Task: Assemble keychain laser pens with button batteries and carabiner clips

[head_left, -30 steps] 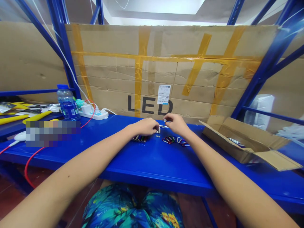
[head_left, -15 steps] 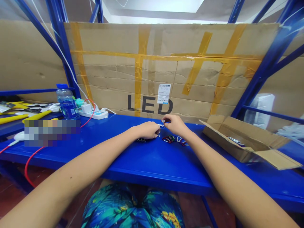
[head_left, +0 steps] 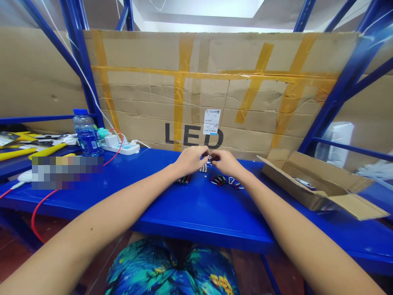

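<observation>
**Left hand** [head_left: 192,159]: centre of frame, raised just off the blue bench top [head_left: 199,213]. Fingers curled in and pinched narrow on a small silver part [head_left: 209,157].

**Right hand** [head_left: 226,163]: directly opposite, fingertips closed on the same part from the other side, almost touching the left hand. Two-sided pinch, probably to keep so tiny a piece steady and square to the eye (exact kind of part too small to tell).

**Loose silver pieces** [head_left: 202,169]: small cluster on the bench directly below the hands, within a finger's reach.

**Dark slim cylinders** [head_left: 183,179]: short row lying flat, under the left wrist.

**Coloured carabiner clips** [head_left: 225,180]: red, green and blue, heaped under the right wrist. Sorted apart from the cylinders, one kind per side.

**Open cardboard box** [head_left: 319,180]: right of frame, flaps spread, mouth turned toward the hands.

**Cardboard sheet marked LED** [head_left: 245,90]: taped with yellow strips, upright behind the bench as a backing.

**Water bottle** [head_left: 87,133] and **power strip** [head_left: 119,146]: left of frame, pushed back against the blue upright, well apart from the small parts.

**Red cable** [head_left: 46,200]: trailing off the bench edge, lower left.
</observation>
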Motion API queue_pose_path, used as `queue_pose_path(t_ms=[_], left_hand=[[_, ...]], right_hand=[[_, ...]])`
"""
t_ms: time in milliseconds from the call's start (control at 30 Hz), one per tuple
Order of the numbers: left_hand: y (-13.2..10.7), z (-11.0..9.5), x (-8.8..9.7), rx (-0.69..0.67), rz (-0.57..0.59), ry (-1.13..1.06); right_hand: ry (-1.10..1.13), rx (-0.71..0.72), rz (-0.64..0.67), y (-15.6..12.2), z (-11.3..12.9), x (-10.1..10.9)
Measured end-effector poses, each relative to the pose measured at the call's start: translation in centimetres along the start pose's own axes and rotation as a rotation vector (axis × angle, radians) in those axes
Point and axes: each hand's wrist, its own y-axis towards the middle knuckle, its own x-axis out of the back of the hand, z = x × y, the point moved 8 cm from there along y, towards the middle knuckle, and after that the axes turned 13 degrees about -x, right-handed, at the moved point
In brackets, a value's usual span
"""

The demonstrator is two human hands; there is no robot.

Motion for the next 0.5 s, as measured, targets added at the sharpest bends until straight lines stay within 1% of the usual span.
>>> queue_pose_path(t_ms=[67,167,367,500], left_hand=[[0.03,-0.22,0.14,-0.005,-0.043,0.004],[0.1,-0.51,0.01,-0.049,-0.06,0.018],[0.1,-0.18,-0.38,-0.095,-0.051,0.032],[0.11,-0.28,-0.26,-0.08,-0.041,0.018]], right_hand=[[0.027,0.021,0.016,-0.06,0.22,-0.13],[0.092,0.025,0.045,0.06,0.21,-0.31],[0.171,0.008,0.067,0.57,-0.5,-0.47],[0.168,0.011,0.058,0.6,-0.59,-0.46]])
